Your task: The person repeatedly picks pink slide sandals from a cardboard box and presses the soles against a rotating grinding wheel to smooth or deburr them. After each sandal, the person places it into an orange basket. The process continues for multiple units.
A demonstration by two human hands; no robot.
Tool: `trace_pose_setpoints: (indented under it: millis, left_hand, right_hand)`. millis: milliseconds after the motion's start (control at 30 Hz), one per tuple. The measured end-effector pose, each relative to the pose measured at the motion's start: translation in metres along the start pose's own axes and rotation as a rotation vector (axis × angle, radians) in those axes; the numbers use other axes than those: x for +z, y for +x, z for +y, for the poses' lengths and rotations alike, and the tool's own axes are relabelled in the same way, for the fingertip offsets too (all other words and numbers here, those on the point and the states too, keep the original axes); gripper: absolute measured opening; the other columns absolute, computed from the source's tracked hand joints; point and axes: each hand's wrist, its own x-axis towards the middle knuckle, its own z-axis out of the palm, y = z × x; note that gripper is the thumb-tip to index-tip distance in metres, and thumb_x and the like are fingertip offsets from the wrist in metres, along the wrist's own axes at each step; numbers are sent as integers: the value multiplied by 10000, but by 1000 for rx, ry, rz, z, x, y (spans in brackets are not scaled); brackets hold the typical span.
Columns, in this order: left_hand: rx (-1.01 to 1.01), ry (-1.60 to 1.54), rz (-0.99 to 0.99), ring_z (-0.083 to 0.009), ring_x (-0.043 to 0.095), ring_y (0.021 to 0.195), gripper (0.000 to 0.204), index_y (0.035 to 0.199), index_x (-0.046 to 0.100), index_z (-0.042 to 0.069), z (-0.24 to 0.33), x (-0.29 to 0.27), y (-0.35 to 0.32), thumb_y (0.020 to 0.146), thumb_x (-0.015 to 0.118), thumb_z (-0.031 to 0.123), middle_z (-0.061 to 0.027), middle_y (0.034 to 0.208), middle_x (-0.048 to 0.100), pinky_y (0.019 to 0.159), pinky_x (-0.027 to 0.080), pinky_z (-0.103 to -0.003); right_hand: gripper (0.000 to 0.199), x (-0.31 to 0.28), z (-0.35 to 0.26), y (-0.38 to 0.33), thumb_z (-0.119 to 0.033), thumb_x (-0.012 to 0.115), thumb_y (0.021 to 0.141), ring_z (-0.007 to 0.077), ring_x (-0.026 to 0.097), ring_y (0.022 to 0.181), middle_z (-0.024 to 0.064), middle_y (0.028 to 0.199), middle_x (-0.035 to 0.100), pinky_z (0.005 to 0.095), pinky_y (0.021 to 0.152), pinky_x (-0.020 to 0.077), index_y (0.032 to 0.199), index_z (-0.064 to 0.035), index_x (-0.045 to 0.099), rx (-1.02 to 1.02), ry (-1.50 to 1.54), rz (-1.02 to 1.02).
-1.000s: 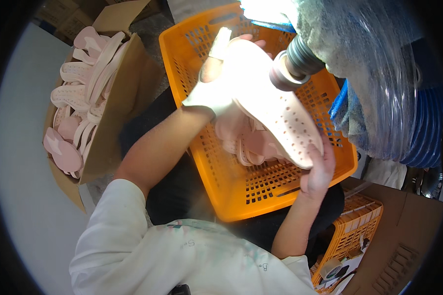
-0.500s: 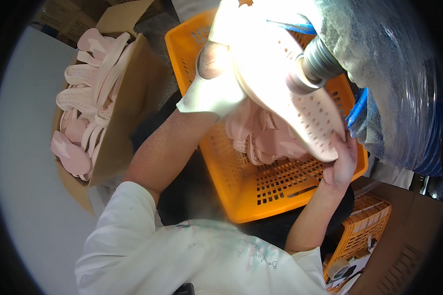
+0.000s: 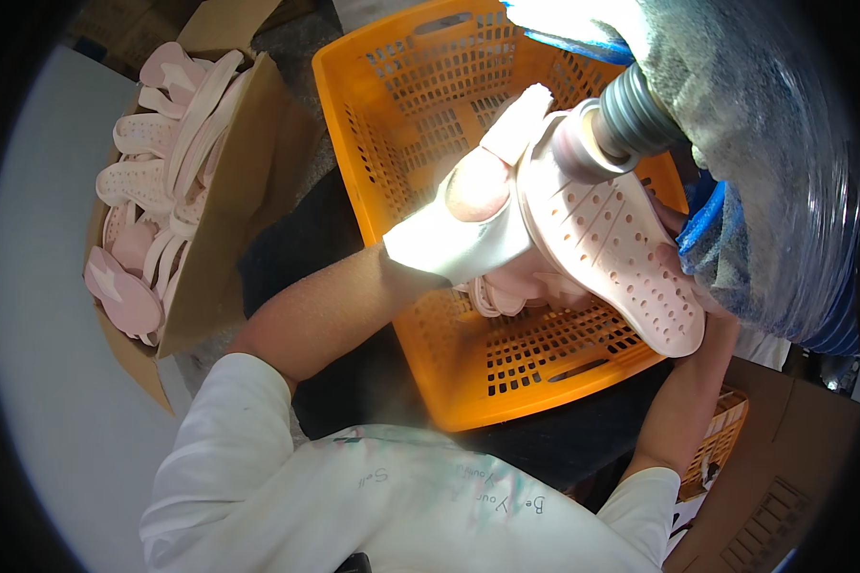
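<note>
A pale pink slipper (image 3: 631, 272), its footbed dotted with holes, is tilted above the orange basket. My left hand (image 3: 478, 196), in a white glove with bare skin showing at the thumb, grips its left side. Around the slipper's right side, my right hand (image 3: 707, 286) is closed; the slipper and a hanging cloth hide much of it. At the slipper's upper end is the round end of a grey ribbed spindle (image 3: 631, 115); whether they touch I cannot tell. Beneath, several more pink slippers (image 3: 497, 298) lie in the orange basket (image 3: 430, 382).
On the left stands an open cardboard box (image 3: 239, 210) packed with pink slippers. Grey cloth under clear plastic (image 3: 736, 115) hangs around the spindle at the right. A second orange basket (image 3: 721, 444) and a brown cardboard panel (image 3: 793, 439) stand at the lower right.
The slipper has shifted right and down, and more of its footbed shows. Both hands have moved rightward with it. The bright glare over the slipper has shrunk.
</note>
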Motion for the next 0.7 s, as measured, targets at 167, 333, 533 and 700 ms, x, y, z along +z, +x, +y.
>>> trace_pose_setpoints:
  millis: [167, 333, 533, 700]
  left_hand:
    - [-113, -398, -339, -237, 629, 1160, 516, 1351, 584, 18, 2, 0, -4, 1108, 424, 444, -149, 1271, 659, 1056, 484, -381]
    - [-32, -64, -152, -220, 591, 1212, 503, 1424, 508, 48, 1, -2, -5, 1069, 527, 403, -118, 1320, 614, 1101, 462, -381]
    - [-6, 26, -123, -244, 596, 1210, 541, 1432, 494, 40, 5, -2, 14, 1070, 483, 443, -141, 1328, 606, 1089, 474, -404]
    - [-26, -17, -118, -264, 601, 1209, 576, 1438, 483, 33, -5, -3, 14, 1072, 447, 476, -161, 1334, 600, 1079, 484, -423]
  right_hand:
    - [668, 0, -5, 2, -166, 789, 841, 214, 656, 1093, 182, 1290, 655, 334, 957, 505, 1405, 76, 525, 18, -48, 46]
    - [629, 7, 5, -6, -146, 792, 835, 212, 662, 1065, 173, 1264, 665, 330, 932, 513, 1372, 72, 547, 48, 11, 90]
    - [582, 25, 24, -23, -121, 795, 829, 209, 671, 1031, 164, 1232, 676, 325, 902, 522, 1333, 69, 574, 105, 159, 141]
    - [544, 9, 9, -31, -101, 798, 823, 207, 678, 1003, 155, 1206, 685, 321, 877, 530, 1300, 65, 596, 115, 41, 141]
